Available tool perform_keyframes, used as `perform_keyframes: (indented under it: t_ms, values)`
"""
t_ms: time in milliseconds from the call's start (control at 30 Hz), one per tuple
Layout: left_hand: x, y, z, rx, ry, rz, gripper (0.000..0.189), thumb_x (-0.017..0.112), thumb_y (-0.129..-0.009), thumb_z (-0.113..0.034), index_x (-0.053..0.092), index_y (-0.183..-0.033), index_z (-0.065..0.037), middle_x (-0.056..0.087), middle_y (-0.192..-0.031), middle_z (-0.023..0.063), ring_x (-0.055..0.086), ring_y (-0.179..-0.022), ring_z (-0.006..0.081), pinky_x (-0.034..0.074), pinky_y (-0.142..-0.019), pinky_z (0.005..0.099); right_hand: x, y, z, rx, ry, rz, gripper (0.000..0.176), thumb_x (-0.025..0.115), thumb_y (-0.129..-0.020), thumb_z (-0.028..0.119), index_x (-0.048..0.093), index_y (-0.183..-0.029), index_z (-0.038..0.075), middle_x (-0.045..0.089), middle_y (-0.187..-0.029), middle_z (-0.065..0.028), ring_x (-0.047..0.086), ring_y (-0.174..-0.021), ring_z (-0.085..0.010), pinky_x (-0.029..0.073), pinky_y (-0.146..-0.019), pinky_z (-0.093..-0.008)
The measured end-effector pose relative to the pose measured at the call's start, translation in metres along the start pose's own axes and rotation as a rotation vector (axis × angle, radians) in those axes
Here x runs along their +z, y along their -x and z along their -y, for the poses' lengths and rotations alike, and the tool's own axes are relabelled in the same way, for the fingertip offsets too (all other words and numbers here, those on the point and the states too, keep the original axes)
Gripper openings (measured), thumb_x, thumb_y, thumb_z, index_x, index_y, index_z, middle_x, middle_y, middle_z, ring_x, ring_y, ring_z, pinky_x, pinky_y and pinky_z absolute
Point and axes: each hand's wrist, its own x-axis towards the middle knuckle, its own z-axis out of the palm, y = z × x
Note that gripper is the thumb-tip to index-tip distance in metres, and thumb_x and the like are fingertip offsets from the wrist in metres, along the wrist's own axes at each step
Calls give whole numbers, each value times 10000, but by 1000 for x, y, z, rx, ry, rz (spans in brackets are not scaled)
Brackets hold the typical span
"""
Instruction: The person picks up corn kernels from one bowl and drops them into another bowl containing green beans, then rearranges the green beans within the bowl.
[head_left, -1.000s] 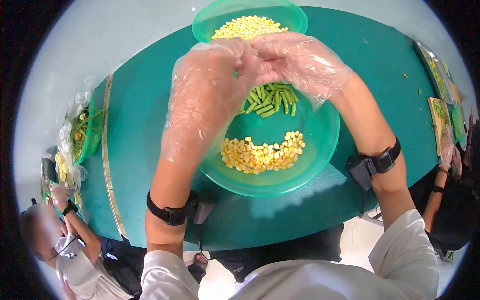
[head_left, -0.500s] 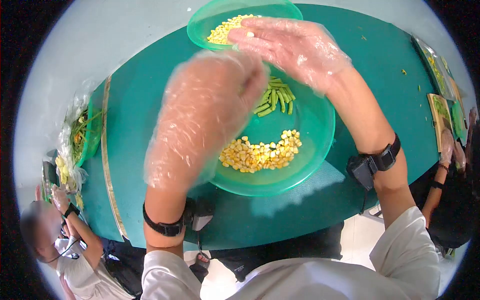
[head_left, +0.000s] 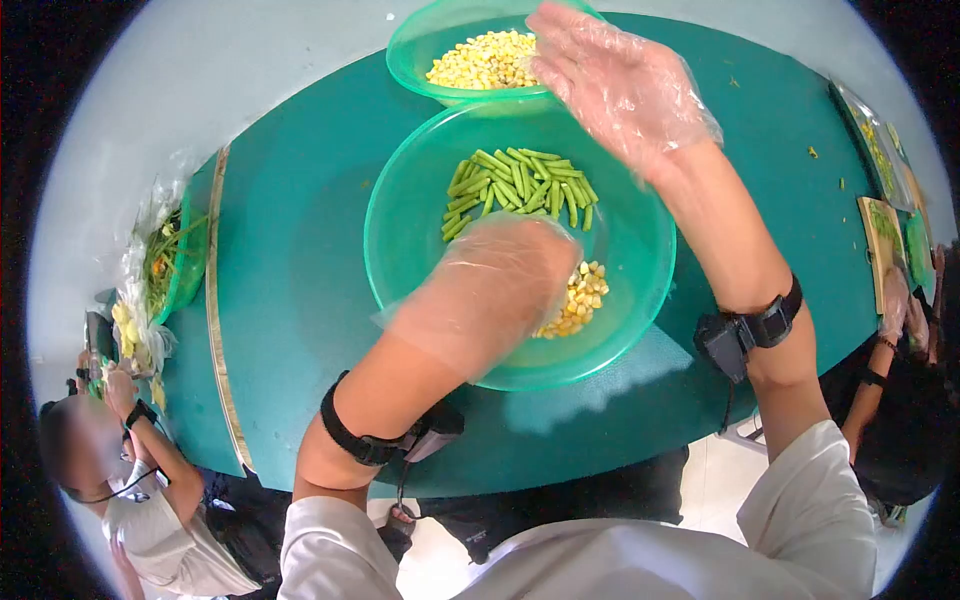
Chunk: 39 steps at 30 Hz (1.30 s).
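A large translucent green bowl (head_left: 400, 170) holds cut green bean pieces (head_left: 522, 182) on its far side and yellow corn kernels (head_left: 585, 296) on its near side. My left hand (head_left: 510, 270), in a clear plastic glove, is inside this bowl, partly covering the corn. Its fingers point down and are hidden under the back of the hand. My right hand (head_left: 620, 85), also gloved, is raised at the right rim of a second green bowl (head_left: 405, 60), fingers stretched out and nothing seen in it. More corn kernels (head_left: 485, 60) lie in that far bowl.
Scraps in a plastic-lined green container (head_left: 185, 265) stand at the left edge of the green table (head_left: 300, 220). A cutting board (head_left: 880, 240) and a tray (head_left: 862, 130) lie on the right. Other people work at both sides.
My left hand has come down and right from near the far bowl into the near bowl, uncovering the beans. My right hand has shifted up and right, off the far bowl's corn.
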Motion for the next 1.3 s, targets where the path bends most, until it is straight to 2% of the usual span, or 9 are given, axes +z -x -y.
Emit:
perform_keyframes:
  t_ms: [200,300,400,500,600,700,800,933,1300]
  values:
    - [0,-2,-2,-34,-48,55,158,650,-865,-170,665,-957,-42,685,-885,216,672,-889,413,526,-806,511,4,2,0,-18,-11,57,783,528,-975,104,78,-1567,-140,100,-1676,-266,87,-1577,-327,95,-1301,-412]
    - [3,1,-1,-10,-36,-13,143,652,-859,-166,665,-926,-40,681,-870,215,668,-867,416,528,-788,512,4,2,1,-16,-7,59,759,521,-983,108,98,-1561,-146,126,-1661,-288,135,-1567,-347,166,-1294,-436]
    - [3,0,4,26,5,-74,134,652,-862,-170,665,-880,-38,674,-828,206,666,-822,414,530,-755,509,10,2,3,-14,5,14,667,533,-997,114,225,-1519,-164,292,-1592,-309,302,-1506,-384,303,-1252,-465]
    - [-2,-5,8,46,74,-98,130,661,-861,-166,660,-846,-36,672,-790,194,663,-776,411,527,-714,498,21,5,3,20,95,-59,553,574,-997,79,360,-1448,-159,509,-1412,-276,561,-1285,-370,514,-1070,-426]
    - [-9,-8,14,61,190,-146,125,674,-868,-149,647,-839,-31,668,-776,195,654,-733,405,523,-676,473,18,7,0,-34,261,3,398,537,-1032,170,578,-1285,-135,637,-1264,-260,639,-1202,-343,523,-1036,-388]
    - [-18,-13,24,55,284,-165,153,694,-895,-160,642,-833,-30,675,-759,160,652,-692,333,522,-671,418,12,4,-3,-30,326,-11,384,549,-1027,168,595,-1282,-116,665,-1211,-235,662,-1136,-303,537,-973,-368]
    - [-23,-17,31,-10,546,-202,189,711,-927,-205,666,-858,-34,672,-761,81,637,-704,212,515,-694,350,7,6,-3,-46,352,152,358,568,-1023,171,622,-1257,-93,677,-1207,-191,669,-1084,-267,540,-953,-359]
    - [-38,-15,44,-162,665,-354,225,705,-951,-257,711,-939,-33,660,-823,5,605,-784,106,504,-729,293,18,10,-6,-92,568,53,318,606,-999,174,664,-1229,-37,699,-1167,-133,676,-1045,-212,540,-932,-330]
    - [-45,-18,56,-371,869,-566,278,676,-964,-284,743,-1024,-21,695,-917,30,626,-831,109,520,-790,264,18,7,-16,-251,878,189,214,726,-935,153,743,-1101,20,723,-1027,-52,661,-953,-137,534,-890,-295]
